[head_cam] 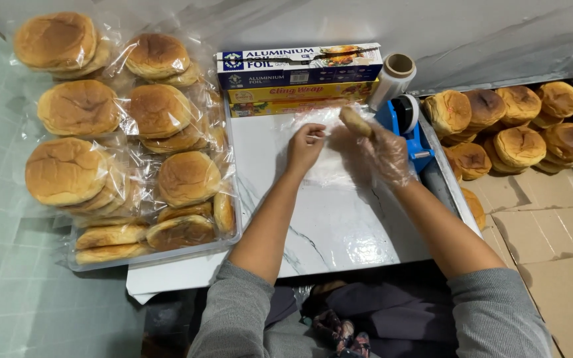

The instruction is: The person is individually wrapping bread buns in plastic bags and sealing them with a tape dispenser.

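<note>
Bun [355, 121] in gloved right hand [386, 154] blurred, perhaps mid-motion.

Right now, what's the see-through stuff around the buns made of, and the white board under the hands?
The wrap around the bagged buns looks like thin clear plastic: it shines and wrinkles. The board looks like marble with grey veins and a glossy shine, though it might be a printed surface. The right hand wears a loose, crinkly clear plastic glove.

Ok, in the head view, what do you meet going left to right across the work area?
Bagged buns in a clear tray → left hand → right hand in a clear glove → blue tape dispenser → unwrapped buns.
</note>
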